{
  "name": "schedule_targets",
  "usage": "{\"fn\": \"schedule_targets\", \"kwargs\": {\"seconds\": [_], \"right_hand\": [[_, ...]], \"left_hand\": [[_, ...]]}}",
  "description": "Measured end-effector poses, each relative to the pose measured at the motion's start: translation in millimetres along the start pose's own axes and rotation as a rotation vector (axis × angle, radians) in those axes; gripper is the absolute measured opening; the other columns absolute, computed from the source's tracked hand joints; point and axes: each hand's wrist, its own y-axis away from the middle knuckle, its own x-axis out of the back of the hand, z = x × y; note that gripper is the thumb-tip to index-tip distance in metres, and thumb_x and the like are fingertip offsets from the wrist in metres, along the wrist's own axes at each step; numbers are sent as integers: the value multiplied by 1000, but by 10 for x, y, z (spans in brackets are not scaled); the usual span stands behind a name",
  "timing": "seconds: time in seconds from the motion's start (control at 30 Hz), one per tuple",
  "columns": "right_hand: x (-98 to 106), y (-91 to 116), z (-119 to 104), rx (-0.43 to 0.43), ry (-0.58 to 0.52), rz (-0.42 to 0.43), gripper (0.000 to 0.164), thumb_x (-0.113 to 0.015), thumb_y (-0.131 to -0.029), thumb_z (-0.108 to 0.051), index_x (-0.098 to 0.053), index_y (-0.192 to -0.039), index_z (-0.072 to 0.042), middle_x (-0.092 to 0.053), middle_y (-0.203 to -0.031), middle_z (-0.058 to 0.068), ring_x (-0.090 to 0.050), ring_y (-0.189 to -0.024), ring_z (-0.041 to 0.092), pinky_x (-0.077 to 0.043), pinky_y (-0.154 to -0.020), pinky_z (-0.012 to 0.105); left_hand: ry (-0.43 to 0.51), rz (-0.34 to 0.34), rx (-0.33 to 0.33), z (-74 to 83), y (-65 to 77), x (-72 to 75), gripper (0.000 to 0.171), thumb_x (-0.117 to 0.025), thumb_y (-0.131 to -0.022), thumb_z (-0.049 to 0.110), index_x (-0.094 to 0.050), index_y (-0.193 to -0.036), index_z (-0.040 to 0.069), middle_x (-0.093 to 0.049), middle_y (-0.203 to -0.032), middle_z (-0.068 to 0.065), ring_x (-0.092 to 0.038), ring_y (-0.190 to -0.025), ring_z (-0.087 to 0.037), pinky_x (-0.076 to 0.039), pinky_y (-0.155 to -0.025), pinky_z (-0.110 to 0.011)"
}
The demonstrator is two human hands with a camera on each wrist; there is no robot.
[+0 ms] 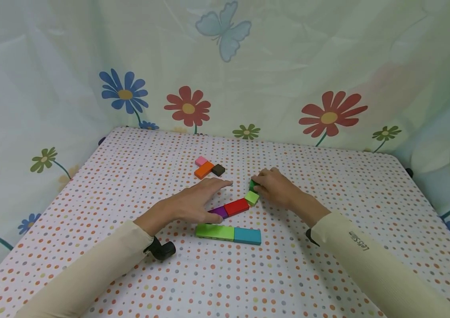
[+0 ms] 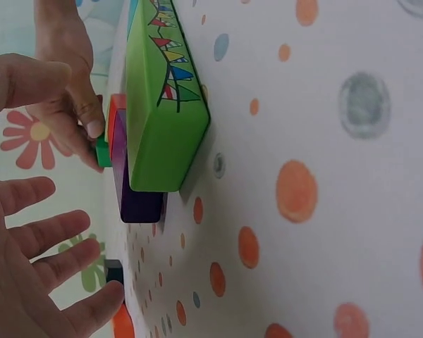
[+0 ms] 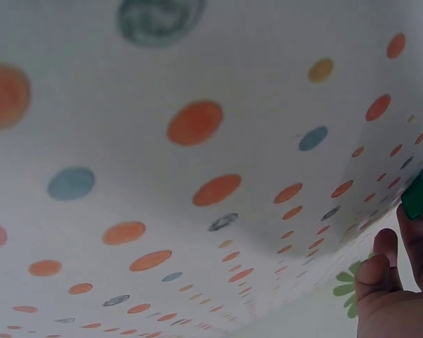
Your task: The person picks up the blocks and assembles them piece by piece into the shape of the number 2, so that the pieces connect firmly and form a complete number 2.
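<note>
My right hand (image 1: 275,187) pinches a dark green block (image 1: 253,185) between thumb and fingers, low over the table; part of the block is hidden by the fingers. A light green block (image 1: 251,198) sits just in front of it, close to the end of a red block (image 1: 236,206). The red block meets a purple block (image 1: 219,212). Above the purple block my left hand (image 1: 193,201) hovers with fingers spread, holding nothing, as the left wrist view confirms. Nearer me, a long lime green block (image 1: 214,232) with painted bunting lies end to end with a teal block (image 1: 247,236).
Beyond the left hand lie an orange block (image 1: 204,170), a pink block (image 1: 201,161) and a black block (image 1: 218,170), grouped together. A dotted cloth covers the table (image 1: 328,185). Behind it hangs a flowered curtain (image 1: 272,79).
</note>
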Motion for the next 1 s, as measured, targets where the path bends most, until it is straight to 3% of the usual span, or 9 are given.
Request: {"fn": "schedule_targets", "kwargs": {"seconds": [0.77,1.0], "right_hand": [[-12,4,-12,13,12,4,40,-68,-98,-13,-64,-135,-1,-65,-119,14,-55,-103,29,-52,-85,38],[21,1,-8,13,-10,3,38,-66,-98,-9,-64,-136,-3,-64,-126,16,-56,-110,32,-52,-92,44]], "left_hand": [[-31,-5,8,-25,38,4,90,-71,-84,42,-27,-161,26,-29,-164,1,-27,-149,-19,-31,-117,-54],[-55,-1,-1,-60,61,8,90,-71,-85,43,-27,-162,23,-32,-162,-1,-29,-148,-22,-30,-117,-55]]}}
